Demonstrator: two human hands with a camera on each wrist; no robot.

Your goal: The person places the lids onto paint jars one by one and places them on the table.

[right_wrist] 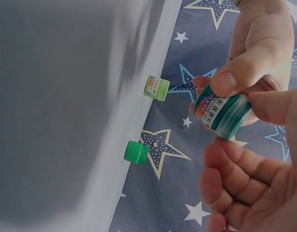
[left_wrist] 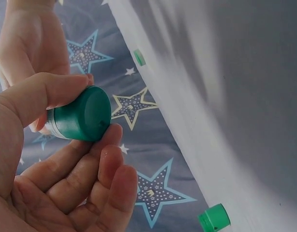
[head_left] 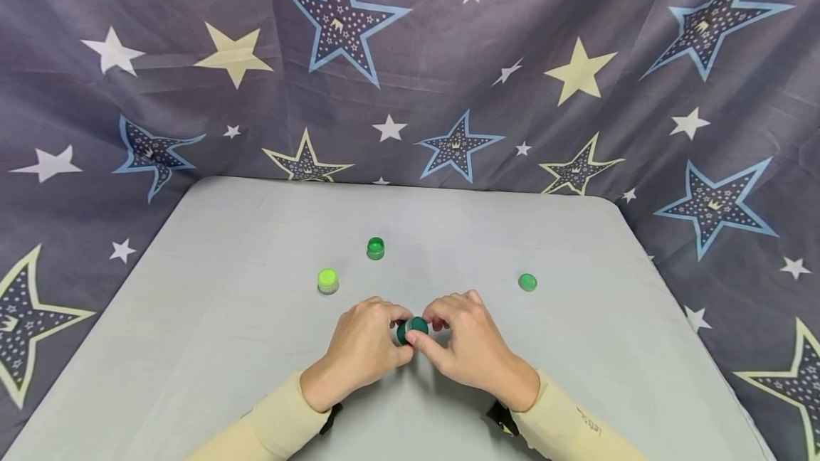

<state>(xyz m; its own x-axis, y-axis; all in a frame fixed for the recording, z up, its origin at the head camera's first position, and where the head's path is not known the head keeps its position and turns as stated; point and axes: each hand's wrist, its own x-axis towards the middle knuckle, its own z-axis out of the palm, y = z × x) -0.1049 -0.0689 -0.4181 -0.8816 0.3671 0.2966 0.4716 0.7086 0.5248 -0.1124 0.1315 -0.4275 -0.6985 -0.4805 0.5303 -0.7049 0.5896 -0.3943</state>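
Note:
A small dark green paint jar [head_left: 412,329] with a printed label is held up between both hands, tilted on its side. My left hand [head_left: 365,340] pinches one end between thumb and fingers. At the other end, the thumb and index finger of my right hand [head_left: 470,343] grip the jar. The right wrist view shows the label and a clear band on the dark green paint jar [right_wrist: 221,111]. The remaining fingers of my right hand [right_wrist: 250,179] are loosely curled below it. Its smooth dark green end faces the left wrist camera.
A light green jar [head_left: 328,281] stands on the pale table [head_left: 269,347] left of the hands. Behind it is a green jar [head_left: 376,248] that looks open at the top. A flat green lid [head_left: 528,282] lies to the right. A star-patterned cloth [head_left: 423,91] hangs behind.

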